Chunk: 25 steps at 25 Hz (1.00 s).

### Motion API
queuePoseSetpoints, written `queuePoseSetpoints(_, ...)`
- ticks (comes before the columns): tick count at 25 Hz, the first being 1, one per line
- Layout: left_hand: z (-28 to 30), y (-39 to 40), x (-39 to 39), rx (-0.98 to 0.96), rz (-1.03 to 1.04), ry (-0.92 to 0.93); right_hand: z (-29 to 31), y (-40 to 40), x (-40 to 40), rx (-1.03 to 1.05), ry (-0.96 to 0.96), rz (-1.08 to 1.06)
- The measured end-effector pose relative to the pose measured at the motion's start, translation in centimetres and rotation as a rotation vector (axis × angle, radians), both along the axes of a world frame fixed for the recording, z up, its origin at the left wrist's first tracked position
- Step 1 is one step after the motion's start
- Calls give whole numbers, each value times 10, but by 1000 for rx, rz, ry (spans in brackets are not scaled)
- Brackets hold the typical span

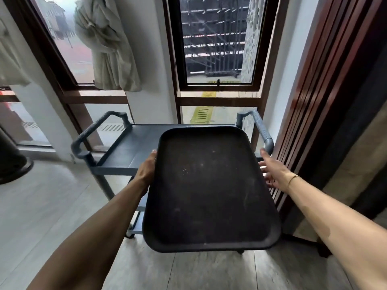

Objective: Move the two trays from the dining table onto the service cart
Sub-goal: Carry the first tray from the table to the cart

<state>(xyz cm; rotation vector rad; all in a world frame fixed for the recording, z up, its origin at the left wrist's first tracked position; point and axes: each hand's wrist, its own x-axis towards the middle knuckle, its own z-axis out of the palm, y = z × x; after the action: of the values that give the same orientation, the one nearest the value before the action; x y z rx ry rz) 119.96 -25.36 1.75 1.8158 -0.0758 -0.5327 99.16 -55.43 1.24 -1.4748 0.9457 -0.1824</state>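
Note:
A large dark tray (pixel 209 189) with a raised rim hangs in front of me, its far end over the top shelf of the grey service cart (pixel 125 149). My left hand (pixel 147 167) grips the tray's left edge. On the right side, my right hand (pixel 274 173) sits just off the tray's edge with fingers spread, not clearly touching it. The tray holds nothing but a few crumbs. A second tray and the dining table are not in view.
The cart stands against a wall with tall windows; its handles (pixel 262 130) rise at both ends. A bundled curtain (pixel 106 45) hangs at upper left. A dark wooden slatted panel (pixel 326 97) runs close along the right. Grey wood floor lies below.

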Motion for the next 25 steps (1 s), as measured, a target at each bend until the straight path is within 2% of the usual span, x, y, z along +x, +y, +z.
queuePoseSetpoints(7, 2, -92, 66, 4, 102, 54, 12, -98, 75, -11, -12, 29)
queuePoseSetpoints(15, -7, -158, 143, -26, 139, 52, 0, -158, 154, -5, 58, 82)
queuePoseSetpoints(25, -44, -204, 272, 61, -8, 104, -32, -189, 255, -20, 143, 12)
